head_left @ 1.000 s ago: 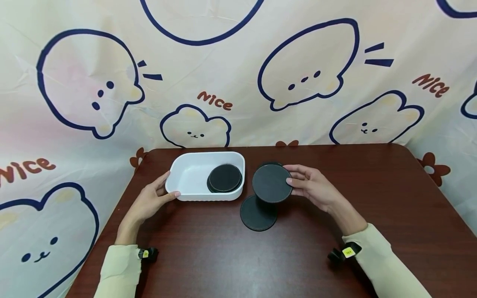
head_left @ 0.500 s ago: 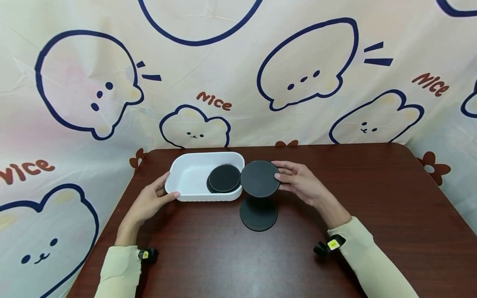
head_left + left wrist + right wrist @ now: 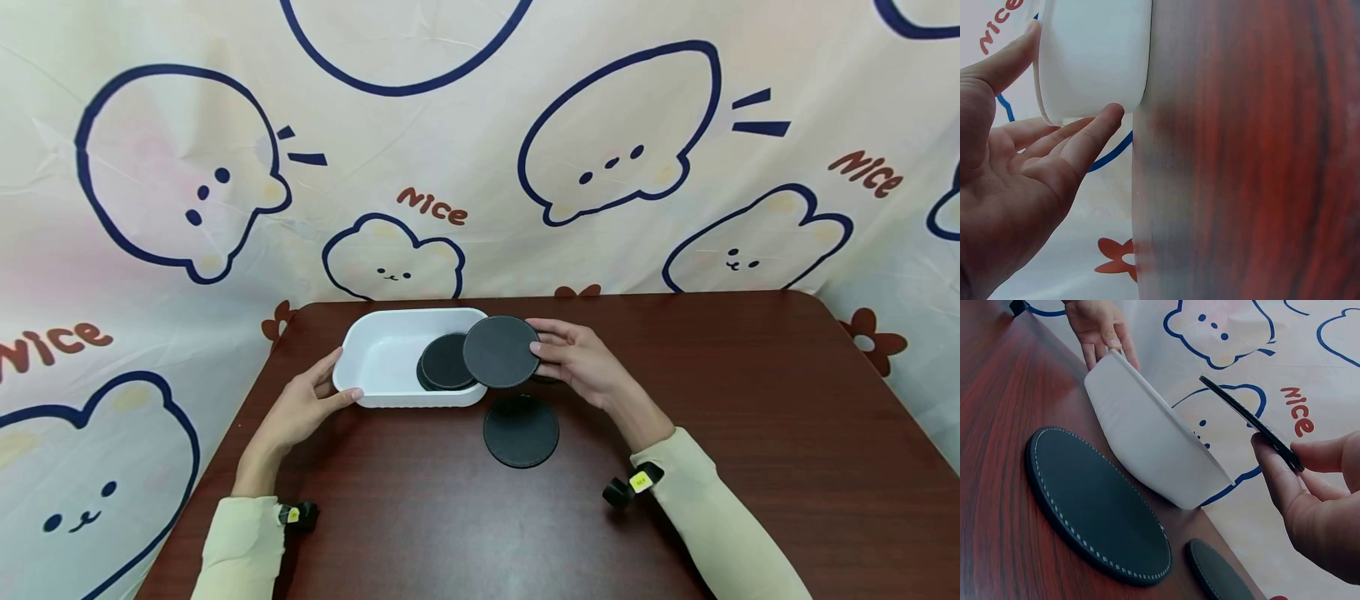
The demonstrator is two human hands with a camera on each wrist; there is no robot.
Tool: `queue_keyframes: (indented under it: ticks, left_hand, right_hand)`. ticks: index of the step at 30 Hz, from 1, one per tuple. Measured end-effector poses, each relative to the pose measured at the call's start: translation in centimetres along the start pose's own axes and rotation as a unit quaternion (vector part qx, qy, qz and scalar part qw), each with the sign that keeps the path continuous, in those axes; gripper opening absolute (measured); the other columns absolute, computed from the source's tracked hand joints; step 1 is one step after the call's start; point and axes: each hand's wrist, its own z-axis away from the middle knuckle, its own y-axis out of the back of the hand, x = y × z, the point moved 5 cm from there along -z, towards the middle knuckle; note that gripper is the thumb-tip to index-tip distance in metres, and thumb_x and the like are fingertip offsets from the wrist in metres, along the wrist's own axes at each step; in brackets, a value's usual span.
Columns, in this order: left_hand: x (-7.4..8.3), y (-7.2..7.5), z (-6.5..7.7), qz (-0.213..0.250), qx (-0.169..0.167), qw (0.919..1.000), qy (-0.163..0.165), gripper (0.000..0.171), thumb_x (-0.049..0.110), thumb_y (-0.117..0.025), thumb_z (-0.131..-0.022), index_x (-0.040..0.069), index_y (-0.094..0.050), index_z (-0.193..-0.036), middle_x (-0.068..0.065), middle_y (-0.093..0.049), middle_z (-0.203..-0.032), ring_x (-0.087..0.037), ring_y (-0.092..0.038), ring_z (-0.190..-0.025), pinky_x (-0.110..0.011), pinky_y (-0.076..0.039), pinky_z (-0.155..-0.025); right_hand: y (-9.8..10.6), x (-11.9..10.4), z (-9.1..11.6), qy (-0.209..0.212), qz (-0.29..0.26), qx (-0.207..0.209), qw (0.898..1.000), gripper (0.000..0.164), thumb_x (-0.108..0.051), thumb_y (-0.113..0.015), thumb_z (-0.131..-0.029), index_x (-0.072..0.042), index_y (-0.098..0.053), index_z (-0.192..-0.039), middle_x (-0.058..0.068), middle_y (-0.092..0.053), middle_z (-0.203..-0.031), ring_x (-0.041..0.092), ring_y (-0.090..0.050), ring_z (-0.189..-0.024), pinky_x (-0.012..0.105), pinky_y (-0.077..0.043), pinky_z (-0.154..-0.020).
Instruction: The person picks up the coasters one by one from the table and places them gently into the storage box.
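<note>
My left hand (image 3: 303, 404) holds the left end of a white plastic tray (image 3: 375, 354), thumb at the near rim and fingers at the end wall. Inside the tray, on its right side, lie stacked round black coasters (image 3: 444, 363). Between thumb and fingers, my right hand (image 3: 577, 360) pinches another black coaster (image 3: 499, 352) by its right edge. That coaster overlaps the tray's right rim in the head view and shows edge-on, raised off the table, in the right wrist view.
One stitched coaster (image 3: 1097, 503) lies flat on the dark wooden table (image 3: 420, 517), in front of the tray's right end. A further coaster (image 3: 1219, 572) lies farther back, mostly hidden by my right hand in the head view. A printed cloth (image 3: 600, 250) hangs behind the table.
My right hand has carried its coaster leftward, from beside the tray to over its right rim. The left hand and the tray have stayed put.
</note>
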Motion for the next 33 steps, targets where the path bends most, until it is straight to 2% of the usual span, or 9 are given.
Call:
queue_keyframes:
  ticks: [3, 6, 9, 10, 15, 17, 20, 24, 33]
  left_hand:
    - [0.0, 0.0, 0.0, -0.005, 0.001, 1.0000, 0.001, 0.096, 0.035, -0.076, -0.102, 0.007, -0.017, -0.172, -0.029, -0.037, -0.170, -0.044, -0.055, -0.146, -0.017, -0.054, -0.097]
    - [0.0, 0.0, 0.0, -0.010, 0.001, 0.9999, 0.003, 0.097, 0.036, -0.076, -0.102, 0.007, -0.017, -0.173, -0.028, -0.036, -0.171, -0.044, -0.054, -0.147, -0.030, -0.057, -0.104]
    - [0.0, -0.1, 0.0, -0.011, 0.001, 0.9999, 0.004, 0.097, 0.037, -0.076, -0.102, 0.007, -0.016, -0.173, -0.028, -0.035, -0.171, -0.044, -0.053, -0.148, -0.044, -0.055, -0.108]
    - [0.1, -0.1, 0.0, -0.010, 0.001, 0.9999, 0.003, 0.097, 0.037, -0.076, -0.102, 0.008, -0.016, -0.173, -0.028, -0.035, -0.171, -0.043, -0.054, -0.148, -0.045, -0.054, -0.108]
    - [0.1, 0.0, 0.0, -0.009, 0.002, 1.0000, 0.000, 0.096, 0.036, -0.076, -0.102, 0.008, -0.017, -0.173, -0.028, -0.037, -0.170, -0.043, -0.055, -0.147, -0.023, -0.056, -0.101]
    - [0.0, 0.0, 0.1, -0.010, 0.003, 0.9999, 0.000, 0.096, 0.036, -0.076, -0.102, 0.008, -0.017, -0.173, -0.028, -0.038, -0.170, -0.043, -0.055, -0.146, -0.021, -0.055, -0.099]
    - [0.0, 0.0, 0.1, -0.014, 0.005, 0.9999, 0.003, 0.096, 0.037, -0.076, -0.102, 0.008, -0.017, -0.173, -0.028, -0.038, -0.170, -0.043, -0.056, -0.146, -0.034, -0.057, -0.105]
    - [0.1, 0.0, 0.0, -0.008, 0.004, 1.0000, 0.002, 0.096, 0.036, -0.076, -0.102, 0.008, -0.017, -0.173, -0.028, -0.038, -0.170, -0.044, -0.056, -0.145, -0.050, -0.053, -0.109]
    - [-0.1, 0.0, -0.1, -0.007, 0.006, 1.0000, 0.003, 0.096, 0.036, -0.076, -0.102, 0.008, -0.018, -0.173, -0.027, -0.038, -0.170, -0.044, -0.056, -0.145, -0.052, -0.051, -0.109]
  right_hand:
    - [-0.4, 0.1, -0.5, -0.001, -0.004, 0.000, 1.000, 0.057, -0.004, -0.060, -0.109, -0.004, -0.043, -0.163, 0.015, -0.066, -0.143, 0.010, -0.077, -0.107, 0.028, -0.064, -0.091]
    - [-0.8, 0.4, -0.9, -0.007, -0.008, 0.000, 1.000, 0.056, -0.003, -0.059, -0.109, -0.005, -0.044, -0.163, 0.019, -0.063, -0.146, 0.010, -0.077, -0.107, 0.027, -0.064, -0.091]
    - [-1.0, 0.6, -1.3, -0.010, -0.010, 0.002, 1.000, 0.055, -0.003, -0.058, -0.109, -0.005, -0.044, -0.163, 0.022, -0.059, -0.152, 0.010, -0.077, -0.109, 0.026, -0.064, -0.091]
    - [-1.0, 0.7, -1.4, -0.011, -0.011, 0.002, 1.000, 0.055, -0.004, -0.057, -0.110, -0.005, -0.043, -0.163, 0.023, -0.058, -0.154, 0.010, -0.076, -0.109, 0.026, -0.064, -0.091]
    - [-1.4, 0.8, -2.0, -0.008, -0.019, -0.001, 1.000, 0.056, -0.003, -0.056, -0.110, -0.005, -0.041, -0.164, 0.027, -0.052, -0.160, 0.008, -0.075, -0.112, 0.026, -0.063, -0.093]
    - [-1.7, 0.8, -2.2, -0.006, -0.023, -0.004, 1.000, 0.057, -0.003, -0.056, -0.110, -0.004, -0.040, -0.164, 0.028, -0.051, -0.161, 0.008, -0.075, -0.112, 0.027, -0.063, -0.093]
    - [-2.3, 0.9, -2.6, -0.005, -0.031, -0.007, 0.999, 0.057, -0.002, -0.056, -0.110, -0.002, -0.039, -0.165, 0.029, -0.050, -0.161, 0.009, -0.075, -0.112, 0.027, -0.064, -0.093]
    - [-2.9, 1.1, -3.2, -0.006, -0.042, -0.006, 0.999, 0.057, -0.002, -0.056, -0.110, -0.003, -0.040, -0.164, 0.028, -0.051, -0.161, 0.009, -0.075, -0.112, 0.028, -0.064, -0.093]
    - [-3.9, 1.6, -4.2, -0.010, -0.058, 0.005, 0.998, 0.054, -0.003, -0.055, -0.111, -0.006, -0.044, -0.164, 0.026, -0.051, -0.161, 0.010, -0.075, -0.114, 0.031, -0.063, -0.096]
